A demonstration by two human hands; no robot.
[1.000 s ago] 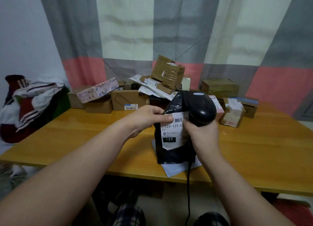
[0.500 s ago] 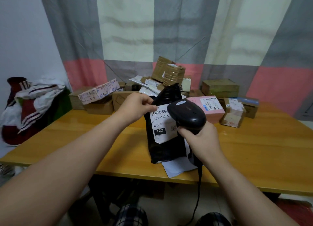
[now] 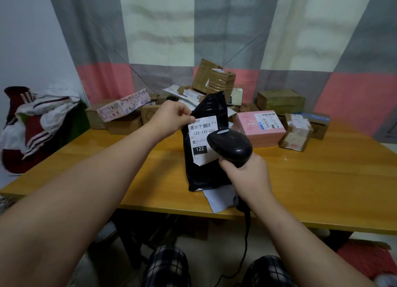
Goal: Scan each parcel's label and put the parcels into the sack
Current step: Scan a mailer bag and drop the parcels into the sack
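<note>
Black plastic, glossy and crinkled: that is the parcel (image 3: 206,173), a soft mailing bag standing upright on the near part of the table (image 3: 322,179), its foot on a white sheet of paper (image 3: 219,198) that pokes over the table's front edge. The left grip (image 3: 171,119) is pinching the bag at its upper left corner, thumb and fingers closed on the plastic just above the white label (image 3: 200,140) (the print reads 122-122-C07, with a black block marked 122 below). The right grip (image 3: 247,175) is clenched round the handle of a black scanner (image 3: 232,146), whose rounded head sits right in front of the label's right side and covers part of it; its cord (image 3: 247,233) hangs down below the table edge. Behind the bag lies a pink box (image 3: 255,134) with its own label, and beyond it a heap of cardboard boxes (image 3: 212,78) against the checked curtain (image 3: 163,29). A striped red, white and green bundle (image 3: 32,125) sits off the table's left end.
</note>
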